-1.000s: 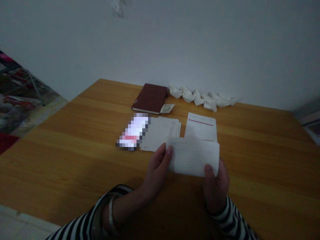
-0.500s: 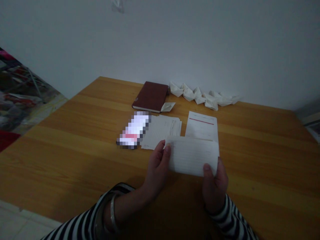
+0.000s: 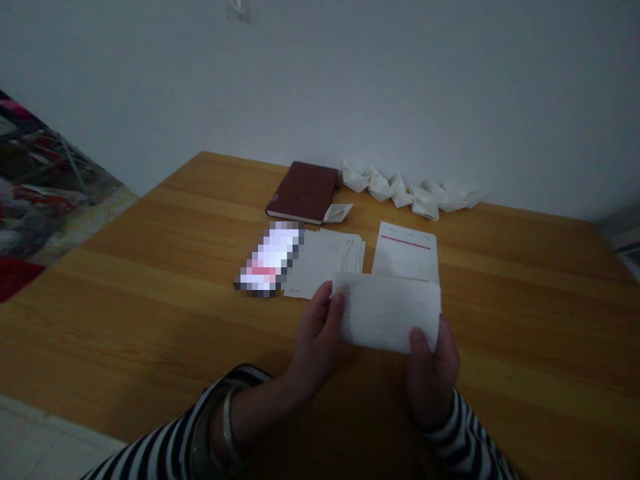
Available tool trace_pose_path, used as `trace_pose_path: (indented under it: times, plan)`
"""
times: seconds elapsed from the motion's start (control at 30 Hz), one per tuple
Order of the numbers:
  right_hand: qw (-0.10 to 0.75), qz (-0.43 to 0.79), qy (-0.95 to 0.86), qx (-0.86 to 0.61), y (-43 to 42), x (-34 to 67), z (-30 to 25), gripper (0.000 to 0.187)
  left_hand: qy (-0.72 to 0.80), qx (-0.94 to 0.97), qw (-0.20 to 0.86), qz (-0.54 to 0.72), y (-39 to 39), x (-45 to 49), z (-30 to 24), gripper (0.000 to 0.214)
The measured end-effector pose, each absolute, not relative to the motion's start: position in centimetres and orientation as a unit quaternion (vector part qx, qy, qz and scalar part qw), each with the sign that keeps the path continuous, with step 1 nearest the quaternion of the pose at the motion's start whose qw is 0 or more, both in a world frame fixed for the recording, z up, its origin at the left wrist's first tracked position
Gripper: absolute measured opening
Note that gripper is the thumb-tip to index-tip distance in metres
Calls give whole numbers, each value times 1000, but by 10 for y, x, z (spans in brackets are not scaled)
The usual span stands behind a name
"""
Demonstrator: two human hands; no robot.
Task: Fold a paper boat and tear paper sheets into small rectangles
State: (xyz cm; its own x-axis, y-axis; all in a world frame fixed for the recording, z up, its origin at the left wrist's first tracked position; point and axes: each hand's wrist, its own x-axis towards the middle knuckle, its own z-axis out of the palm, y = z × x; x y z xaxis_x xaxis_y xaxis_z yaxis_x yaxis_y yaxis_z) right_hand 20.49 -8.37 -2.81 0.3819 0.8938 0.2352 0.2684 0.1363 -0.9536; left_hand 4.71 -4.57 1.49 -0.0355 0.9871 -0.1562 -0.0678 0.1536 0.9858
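Note:
Both hands hold a sheet of lined white paper [image 3: 387, 312] above the wooden table [image 3: 150, 320]. My left hand [image 3: 316, 340] pinches its left edge, and my right hand [image 3: 431, 377] grips its lower right corner. Behind it lies a sheet with a red line [image 3: 405, 257], partly covered by the held paper. To the left is a stack of written papers [image 3: 323, 263]. A phone [image 3: 267, 260], its screen pixelated, lies beside that stack.
A dark red notebook [image 3: 303, 193] and a small folded paper boat [image 3: 337, 212] lie at the table's back edge. A row of folded white paper boats [image 3: 410, 190] stands along the white wall [image 3: 400, 87]. Patterned cloth [image 3: 35, 180] shows beyond the left edge.
The held paper and both hands stay nearly still. The whole scene shifts slightly in view, as my head moves a little.

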Motion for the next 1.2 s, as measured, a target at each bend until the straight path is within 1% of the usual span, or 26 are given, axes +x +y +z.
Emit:
trace_pose_path:
  times: [0.13, 0.17, 0.27, 0.33, 0.4, 0.47, 0.57, 0.7, 0.8, 0.87, 1.03, 1.2]
  plan:
    - [589, 274, -471, -597, -79, 205, -29, 21, 524, 457, 529, 486, -42, 44, 11, 30]
    - [599, 284, -459, -591, -77, 205, -29, 24, 524, 465, 523, 485, -41, 43, 10, 30]
    - [627, 331, -422, -565, -70, 206, -28, 45, 533, 485, 501, 480, -38, 40, 7, 29]
    - [627, 360, -409, -557, -68, 207, -28, 51, 541, 493, 490, 474, -38, 40, 6, 29]
    - [619, 383, -402, -556, -68, 208, -27, 46, 550, 495, 478, 472, -39, 40, 5, 28]
    - [603, 403, -403, -559, -70, 208, -26, 36, 557, 493, 470, 475, -39, 40, 5, 27]
    - [581, 399, -421, -570, -73, 206, -23, 24, 555, 488, 467, 486, -39, 41, 4, 27]
    - [585, 372, -435, -575, -73, 203, -18, 21, 554, 484, 469, 488, -39, 41, 5, 27]
    - [593, 382, -428, -565, -74, 202, -18, 21, 564, 482, 466, 482, -39, 41, 5, 26]
    - [601, 388, -422, -556, -75, 201, -20, 25, 569, 479, 467, 478, -39, 41, 5, 26]
    - [623, 393, -416, -533, -75, 197, -23, 41, 574, 459, 484, 475, -38, 40, 4, 29]
    - [614, 396, -426, -534, -76, 196, -18, 54, 560, 444, 516, 472, -36, 39, -1, 31]
